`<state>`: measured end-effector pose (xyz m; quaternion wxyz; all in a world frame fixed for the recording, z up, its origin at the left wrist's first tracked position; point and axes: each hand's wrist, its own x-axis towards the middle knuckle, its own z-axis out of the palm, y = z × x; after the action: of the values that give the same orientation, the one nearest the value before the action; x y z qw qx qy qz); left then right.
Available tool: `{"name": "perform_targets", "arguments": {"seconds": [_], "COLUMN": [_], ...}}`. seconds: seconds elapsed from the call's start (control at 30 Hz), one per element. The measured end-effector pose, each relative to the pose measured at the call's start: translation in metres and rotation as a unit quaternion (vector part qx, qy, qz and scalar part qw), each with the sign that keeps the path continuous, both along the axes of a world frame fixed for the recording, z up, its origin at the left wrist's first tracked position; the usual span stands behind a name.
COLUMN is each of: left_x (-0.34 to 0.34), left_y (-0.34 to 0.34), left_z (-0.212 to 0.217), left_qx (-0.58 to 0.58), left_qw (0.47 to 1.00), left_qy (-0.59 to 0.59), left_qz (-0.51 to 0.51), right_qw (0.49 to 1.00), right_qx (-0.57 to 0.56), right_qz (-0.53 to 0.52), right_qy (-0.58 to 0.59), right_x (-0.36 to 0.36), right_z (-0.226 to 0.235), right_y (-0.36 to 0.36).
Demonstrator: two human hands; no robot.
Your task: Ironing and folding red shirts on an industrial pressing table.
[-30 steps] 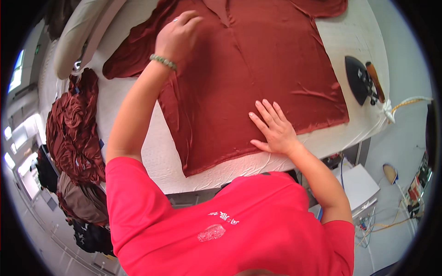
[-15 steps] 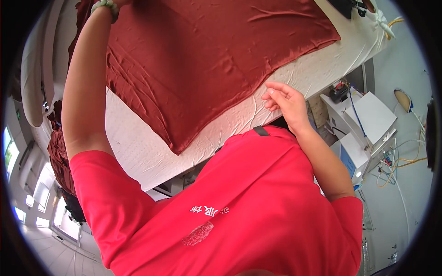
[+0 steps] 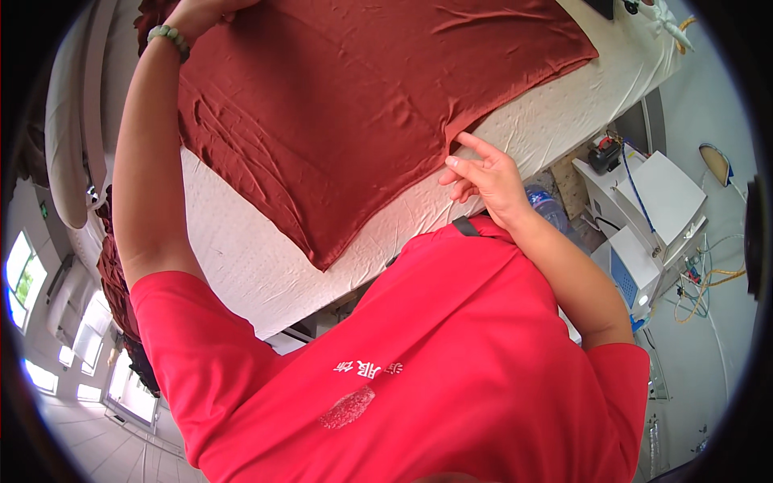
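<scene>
A dark red cloth [image 3: 346, 105] lies spread over the white padded table [image 3: 241, 233], with creases at its left side and one corner pointing toward me. At the cloth's near edge is my right hand [image 3: 493, 183], index finger stretched out and its tip at a small raised fold of the hem. The thumb stays apart from the index finger, and the other fingers are loosely curled. My left hand [image 3: 201, 14] reaches to the far left of the cloth, a beaded bracelet on its wrist. The picture's top edge cuts off its fingers, so its grip is hidden.
More dark red cloth [image 3: 117, 274] hangs beyond the table's left side. Right of the table stand a white machine [image 3: 652, 197] and a clear plastic bottle [image 3: 547, 205]. Loose cables [image 3: 708, 282] run by the machine. A white cloth-wrapped piece [image 3: 664, 24] sits at the far right corner.
My right hand has moved slightly up and left to the cloth's hem, its index finger now extended and the edge lifted there. My left hand shows more, a little lower in view.
</scene>
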<state>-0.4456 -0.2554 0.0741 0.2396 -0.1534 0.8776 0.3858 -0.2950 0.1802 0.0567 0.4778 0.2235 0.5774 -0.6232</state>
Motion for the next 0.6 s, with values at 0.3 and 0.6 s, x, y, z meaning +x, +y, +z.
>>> {"name": "perform_targets", "arguments": {"seconds": [0.3, 0.6], "left_x": [0.003, 0.005], "left_y": [-0.016, 0.004], "left_z": [-0.013, 0.007], "left_qx": [0.006, -0.057], "left_qw": [1.000, 0.998], "left_qy": [-0.008, -0.001], "left_qz": [-0.001, -0.010], "right_qw": [0.983, 0.992], "right_qx": [0.134, 0.098], "right_qz": [0.080, 0.016], "right_qy": [0.093, 0.079], "right_x": [0.008, 0.006], "right_z": [0.003, -0.014], "right_y": [-0.021, -0.015]}}
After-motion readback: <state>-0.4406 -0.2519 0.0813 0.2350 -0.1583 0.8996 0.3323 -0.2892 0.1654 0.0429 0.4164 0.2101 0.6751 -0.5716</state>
